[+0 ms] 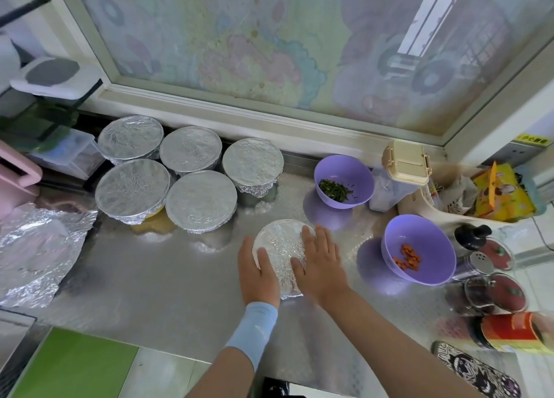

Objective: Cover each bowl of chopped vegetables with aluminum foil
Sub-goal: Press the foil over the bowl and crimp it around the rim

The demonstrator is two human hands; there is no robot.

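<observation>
Bowls: eight on the steel counter. By my count five are done, one is in hand and two are left.

Done: five foil-covered bowls clustered at far left, close together, with the foil drawn flat over each top and crimped down the sides. Contents hidden.

Loose foil sheet lies crumpled at the left edge, well apart from the hands. It is probably stock for the remaining covers.

Left to do:
- far purple bowl, right of centre, uncovered, with a small heap of chopped greens at the bottom
- near purple bowl, further right, uncovered, with a few orange dice — carrot, at a guess

Both are mostly empty.

In hand: sixth bowl, near centre, the smallest of the lot. Foil is already over its top; contents not visible. Left hand cups the left side, thumb on top and fingers wrapped down over the rim. Right hand lies flat on the right side of the foil, fingers straight and spread, pressing rather than grasping. I judge this to be the smoothing and crimping step, nearly finished.
</observation>
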